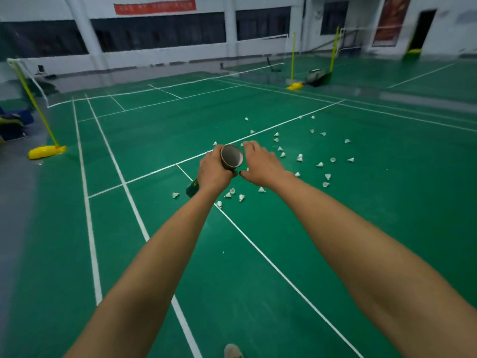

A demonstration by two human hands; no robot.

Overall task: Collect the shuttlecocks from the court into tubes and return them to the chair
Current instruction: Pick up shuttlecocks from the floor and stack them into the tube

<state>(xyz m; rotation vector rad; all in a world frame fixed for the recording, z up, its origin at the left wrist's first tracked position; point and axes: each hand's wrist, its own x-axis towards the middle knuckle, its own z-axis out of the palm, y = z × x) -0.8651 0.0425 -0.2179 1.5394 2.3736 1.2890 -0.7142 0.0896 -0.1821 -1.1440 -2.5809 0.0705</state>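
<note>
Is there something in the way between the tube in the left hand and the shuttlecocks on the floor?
Nothing visible. The left hand grips the tube, its mouth uncapped; the right hand hovers beside it, holding nothing. Only bare green court lies before the nearest shuttlecocks.

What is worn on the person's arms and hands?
No sleeves show: the left arm and right arm are bare to the frame edge. The left hand and right hand have no gloves; no watch, band or ring is visible.
</note>
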